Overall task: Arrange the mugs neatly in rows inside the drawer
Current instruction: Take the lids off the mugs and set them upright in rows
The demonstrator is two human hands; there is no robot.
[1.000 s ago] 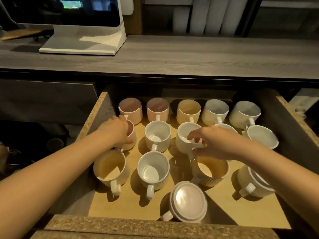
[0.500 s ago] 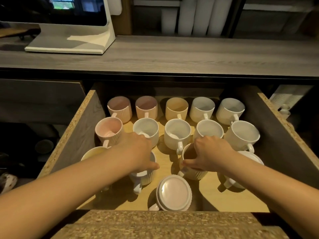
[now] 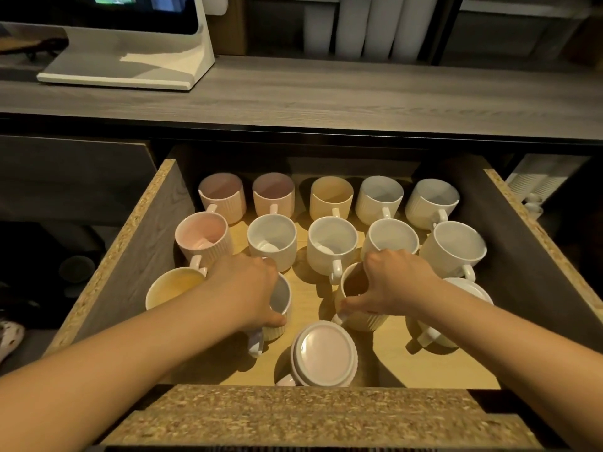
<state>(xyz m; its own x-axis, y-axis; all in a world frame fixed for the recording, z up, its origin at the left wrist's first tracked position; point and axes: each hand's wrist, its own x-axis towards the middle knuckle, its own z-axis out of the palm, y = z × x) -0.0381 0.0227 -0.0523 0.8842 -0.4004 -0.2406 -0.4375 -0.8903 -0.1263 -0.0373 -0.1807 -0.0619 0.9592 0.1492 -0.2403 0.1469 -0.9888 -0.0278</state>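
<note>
An open wooden drawer (image 3: 130,256) holds several ribbed mugs. Upright mugs fill a back row, such as a pink mug (image 3: 222,195), and a second row, such as a white mug (image 3: 331,244). My left hand (image 3: 248,288) grips the rim of a white mug (image 3: 282,305) in the front part. My right hand (image 3: 394,283) grips the rim of a cream mug (image 3: 354,298) beside it. A yellow mug (image 3: 173,287) stands at the front left. An upside-down pink mug (image 3: 324,353) sits at the front centre, and a tipped white mug (image 3: 434,331) lies partly under my right forearm.
The drawer's chipboard front edge (image 3: 303,415) is nearest me. Above the drawer runs a grey wooden counter (image 3: 326,96) with a white screen stand (image 3: 130,63) at the left. White rolls (image 3: 359,24) stand at the back.
Both hands came back from the second row to the front mugs, the left onto the white mug and the right onto the cream mug. The second row now stands straighter.
</note>
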